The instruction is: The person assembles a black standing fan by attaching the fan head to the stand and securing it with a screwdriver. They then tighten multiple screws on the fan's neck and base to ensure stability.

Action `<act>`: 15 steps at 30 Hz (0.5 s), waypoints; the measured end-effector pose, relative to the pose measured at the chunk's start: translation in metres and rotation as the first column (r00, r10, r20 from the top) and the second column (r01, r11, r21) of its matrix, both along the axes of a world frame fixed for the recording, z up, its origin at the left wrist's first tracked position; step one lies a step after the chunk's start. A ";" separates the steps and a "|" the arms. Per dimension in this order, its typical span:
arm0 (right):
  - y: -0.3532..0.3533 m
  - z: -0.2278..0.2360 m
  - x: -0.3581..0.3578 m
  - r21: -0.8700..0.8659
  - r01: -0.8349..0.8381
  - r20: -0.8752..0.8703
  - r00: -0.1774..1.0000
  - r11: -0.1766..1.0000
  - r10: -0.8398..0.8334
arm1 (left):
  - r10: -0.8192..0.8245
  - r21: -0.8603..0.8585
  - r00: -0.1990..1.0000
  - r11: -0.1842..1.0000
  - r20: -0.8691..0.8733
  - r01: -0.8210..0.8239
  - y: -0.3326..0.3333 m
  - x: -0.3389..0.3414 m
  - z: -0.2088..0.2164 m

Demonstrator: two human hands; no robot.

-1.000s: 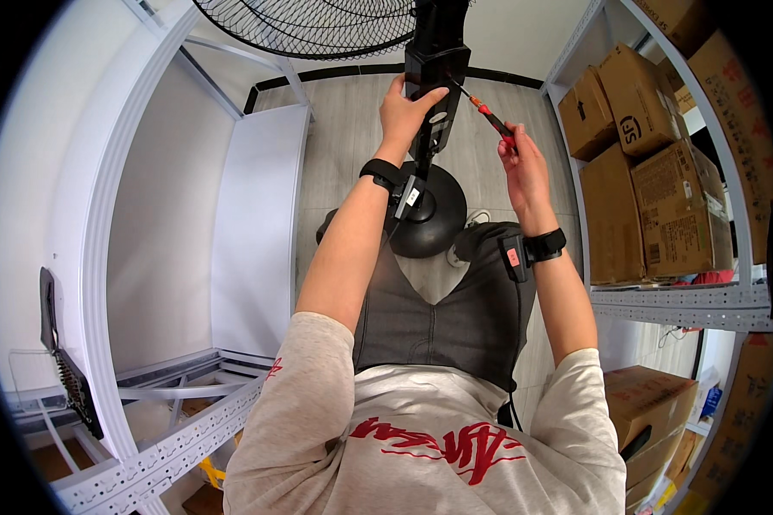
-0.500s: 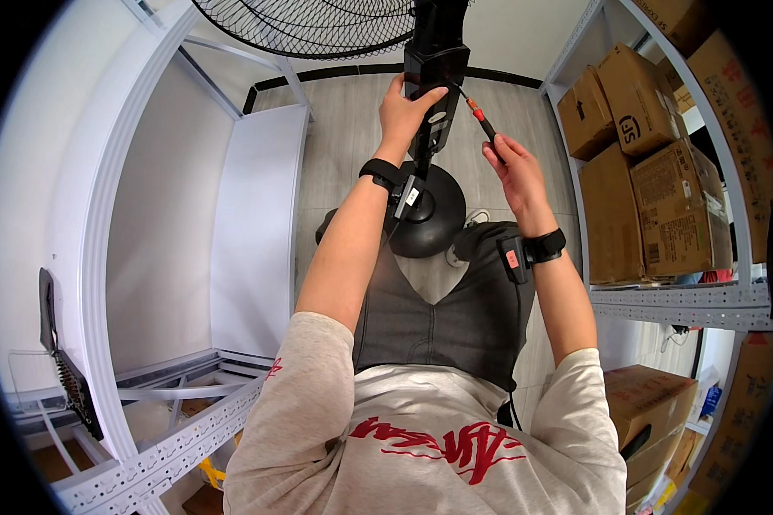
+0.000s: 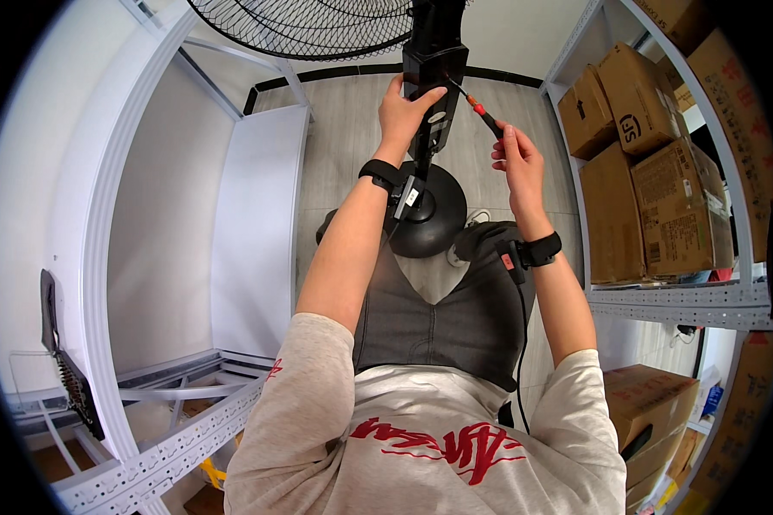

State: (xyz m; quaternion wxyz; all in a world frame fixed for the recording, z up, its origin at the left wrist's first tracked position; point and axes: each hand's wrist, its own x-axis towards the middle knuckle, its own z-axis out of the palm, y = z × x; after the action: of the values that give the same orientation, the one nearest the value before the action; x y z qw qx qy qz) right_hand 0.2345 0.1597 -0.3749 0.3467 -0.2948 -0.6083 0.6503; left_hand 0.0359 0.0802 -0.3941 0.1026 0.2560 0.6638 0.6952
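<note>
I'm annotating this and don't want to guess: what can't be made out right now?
Fan cage: head view, cut off by the top edge.
Screwdriver: head view, tip too small to tell whether it sits in a screw; its handle end is hidden by the right hand.
Left hand: head view, most fingertips hidden behind the black column.

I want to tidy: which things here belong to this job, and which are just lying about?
Job:
black fan, held by left hand
red-and-black screwdriver, in right hand

Lying about:
cardboard boxes on right-hand shelves
dark object, far left
</note>
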 end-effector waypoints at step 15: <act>-0.002 0.003 0.003 -0.081 -0.019 -0.024 1.000 0.997 0.017 | -0.005 0.042 1.000 0.999 -0.003 0.005 0.001 0.000 -0.002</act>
State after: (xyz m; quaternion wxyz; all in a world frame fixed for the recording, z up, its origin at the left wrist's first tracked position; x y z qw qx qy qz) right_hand 0.2371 0.1579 -0.3723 0.3355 -0.2954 -0.5799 0.6811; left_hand 0.0360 0.0815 -0.3962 0.0979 0.2609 0.6487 0.7082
